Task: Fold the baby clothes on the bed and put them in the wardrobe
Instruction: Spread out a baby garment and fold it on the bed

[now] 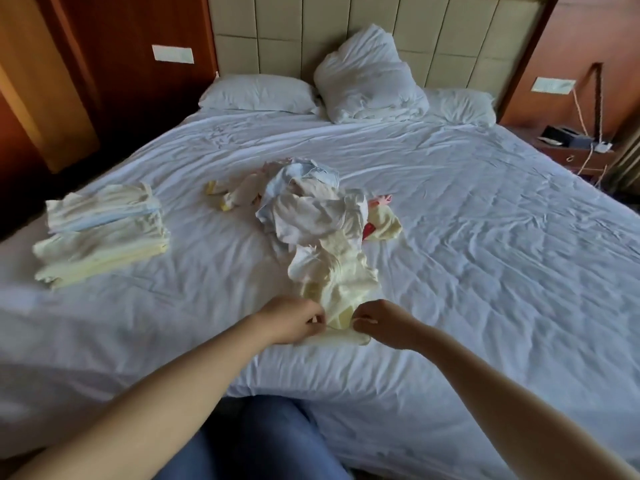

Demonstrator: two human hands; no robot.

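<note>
Pale yellow cotton garment (337, 289) lies on the bed (485, 237), on the near side of the loose pile (311, 206), running out from it toward the person. Its far end touches the loose pile, maybe tucked under it; can't tell. Its near hem is at the hands.

The left hand (294, 322) pinches the hem at its left corner and the right hand (384, 323) pinches the right corner. Each grip is clamped on fabric, thumb against fingers. The two grips sit close together, with a short run of hem between them.

Key relation: the garment's long axis runs straight away from the grips toward the loose pile, so the bulk of the cloth lies beyond both hands, not between them. Both hands are about equally near.

Likely step: drawing this piece clear of the loose pile to lay it flat for folding. That means pulling along the axis, then spreading the hem sideways. The far end could drag neighbouring pieces along.

The folded stack (104, 233) lies well apart, left of the loose pile. The task looks partway through, with plenty left unfolded.
</note>
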